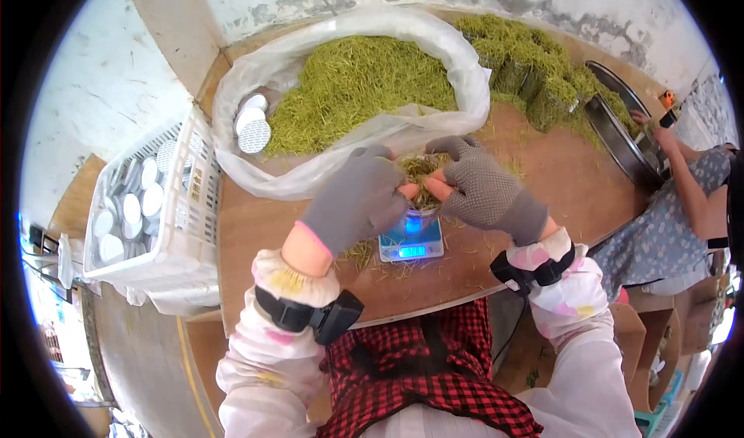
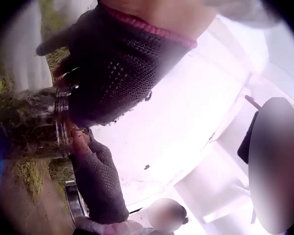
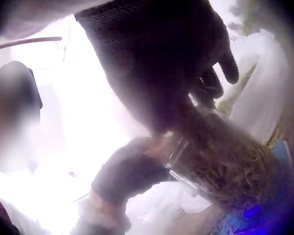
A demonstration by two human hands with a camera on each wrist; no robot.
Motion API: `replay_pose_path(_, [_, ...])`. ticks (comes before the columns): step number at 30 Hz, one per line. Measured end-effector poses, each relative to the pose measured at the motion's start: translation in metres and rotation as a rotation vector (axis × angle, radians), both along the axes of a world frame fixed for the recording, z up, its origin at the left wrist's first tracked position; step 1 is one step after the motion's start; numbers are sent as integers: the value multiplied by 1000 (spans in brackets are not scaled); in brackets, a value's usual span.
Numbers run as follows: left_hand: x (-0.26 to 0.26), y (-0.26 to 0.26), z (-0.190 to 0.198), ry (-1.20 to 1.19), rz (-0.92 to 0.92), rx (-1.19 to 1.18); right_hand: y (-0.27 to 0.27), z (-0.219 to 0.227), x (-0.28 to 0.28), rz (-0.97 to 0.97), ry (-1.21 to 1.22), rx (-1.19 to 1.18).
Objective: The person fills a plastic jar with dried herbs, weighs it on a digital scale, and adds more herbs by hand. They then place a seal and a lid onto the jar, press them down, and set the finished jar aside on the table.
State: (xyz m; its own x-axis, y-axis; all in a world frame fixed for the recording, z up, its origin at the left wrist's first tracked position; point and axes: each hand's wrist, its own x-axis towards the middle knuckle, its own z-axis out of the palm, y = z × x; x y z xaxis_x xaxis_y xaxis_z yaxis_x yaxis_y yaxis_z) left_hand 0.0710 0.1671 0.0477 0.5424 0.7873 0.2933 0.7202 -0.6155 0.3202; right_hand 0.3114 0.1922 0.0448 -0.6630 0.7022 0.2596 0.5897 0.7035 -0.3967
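Note:
A clear jar [image 3: 225,166] packed with dried green herb stands on a small blue-and-white digital scale [image 1: 422,250] with a lit display. Both hands wear grey fingerless-tip gloves and meet over the jar's mouth. From the left, the left hand [image 1: 360,198] presses its bare thumb at the herb [image 1: 421,167] on top, one finger stretched out past the jar in the left wrist view. Opposite it, the right hand [image 1: 484,186] has its thumb at the same rim, and its other fingers reach loosely over the far side. Parts of the rim are hidden under the hands.
Behind lies an open plastic bag [image 1: 232,155] heaped with herb, white discs [image 1: 254,136] inside it. A white crate [image 1: 203,198] of round lids stands left. Several filled jars [image 1: 552,105] and metal pans [image 1: 620,140] are at right, near another person [image 1: 674,198].

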Motion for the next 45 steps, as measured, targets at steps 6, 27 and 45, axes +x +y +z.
replay_pose_path(6, [18,7,27,102,250,-321,-9,-19,-2,-70,148,178])
replay_pose_path(27, [-80,32,-15,-881,315,-174,-13,-22,-17,-114,248,-25])
replay_pose_path(45, [-170,91,-48,-184,748,-153,-15,-27,-12,-112,282,-44])
